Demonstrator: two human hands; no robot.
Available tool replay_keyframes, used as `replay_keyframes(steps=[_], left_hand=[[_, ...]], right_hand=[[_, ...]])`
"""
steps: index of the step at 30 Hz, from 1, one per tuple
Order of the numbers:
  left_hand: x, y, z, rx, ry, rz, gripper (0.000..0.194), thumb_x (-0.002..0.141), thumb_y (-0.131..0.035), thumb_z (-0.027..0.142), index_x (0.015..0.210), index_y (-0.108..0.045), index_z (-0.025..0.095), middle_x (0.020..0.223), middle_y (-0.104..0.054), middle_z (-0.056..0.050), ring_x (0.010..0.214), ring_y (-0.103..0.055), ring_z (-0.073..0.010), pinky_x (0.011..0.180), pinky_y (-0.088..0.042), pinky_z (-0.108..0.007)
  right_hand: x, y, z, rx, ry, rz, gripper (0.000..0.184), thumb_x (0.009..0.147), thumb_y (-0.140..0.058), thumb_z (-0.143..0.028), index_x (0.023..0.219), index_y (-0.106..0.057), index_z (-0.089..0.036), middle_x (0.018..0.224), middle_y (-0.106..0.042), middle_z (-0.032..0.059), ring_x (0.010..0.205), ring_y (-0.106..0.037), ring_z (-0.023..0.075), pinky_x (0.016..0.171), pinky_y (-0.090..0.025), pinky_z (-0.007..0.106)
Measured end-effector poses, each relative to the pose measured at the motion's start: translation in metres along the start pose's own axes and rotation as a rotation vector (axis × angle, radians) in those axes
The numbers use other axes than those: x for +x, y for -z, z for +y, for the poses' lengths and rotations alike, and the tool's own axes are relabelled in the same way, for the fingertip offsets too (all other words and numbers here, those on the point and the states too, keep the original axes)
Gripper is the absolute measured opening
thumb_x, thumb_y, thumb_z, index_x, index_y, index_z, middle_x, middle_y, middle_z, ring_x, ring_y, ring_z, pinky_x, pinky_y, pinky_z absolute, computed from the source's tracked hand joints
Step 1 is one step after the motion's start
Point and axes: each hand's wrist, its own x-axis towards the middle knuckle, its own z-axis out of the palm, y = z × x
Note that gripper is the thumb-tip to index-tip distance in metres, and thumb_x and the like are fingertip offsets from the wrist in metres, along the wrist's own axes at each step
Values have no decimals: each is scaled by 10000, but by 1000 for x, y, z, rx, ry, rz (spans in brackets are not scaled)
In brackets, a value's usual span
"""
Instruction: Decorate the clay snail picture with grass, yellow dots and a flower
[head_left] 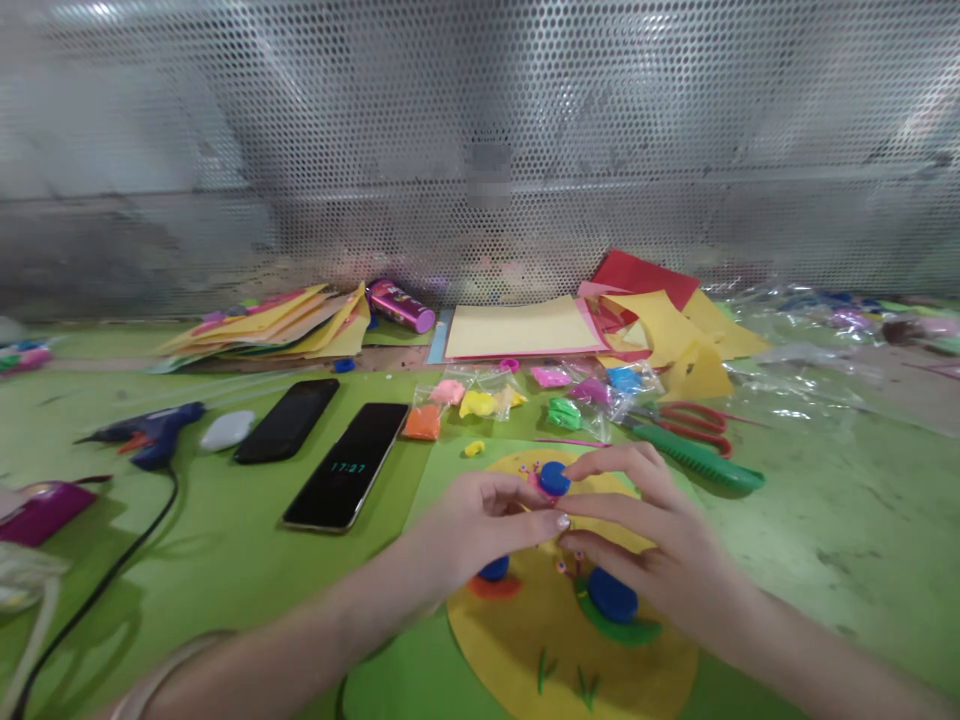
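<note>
My left hand (480,525) and my right hand (645,530) meet over a yellow felt circle (585,650) on the green sheet. The fingers of both close around a small blue clay disc (554,478) with a pink piece under it. On the circle sit two more blue discs, one (612,595) on a green clay crescent (619,630), the other (494,570) on an orange piece, partly hidden under my left hand. Small green clay blades (544,670) lie near the circle's front.
Two dark phones (349,465) (287,420) lie at the left, beside a blue glue gun (154,435) with its cord. Bags of coloured clay (480,400), red scissors (694,420), a green cutter (697,460) and stacks of coloured paper (521,328) lie behind. A perforated metal wall (480,150) stands at the back.
</note>
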Motion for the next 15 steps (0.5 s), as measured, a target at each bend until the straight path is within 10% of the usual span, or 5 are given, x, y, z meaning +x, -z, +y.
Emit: replay_keyframes(steps=[15], left_hand=[[1,3,0,3,-54,-48,188,744,-625,344,710,-607,160,599,-508,40,530,-418,-78,513,-289,-222]], right_hand=[[1,0,-1,30,0,-27,120,819,-575,-129,896,-610,-214,984,-509,63,902,-459,212,733,-426,370]])
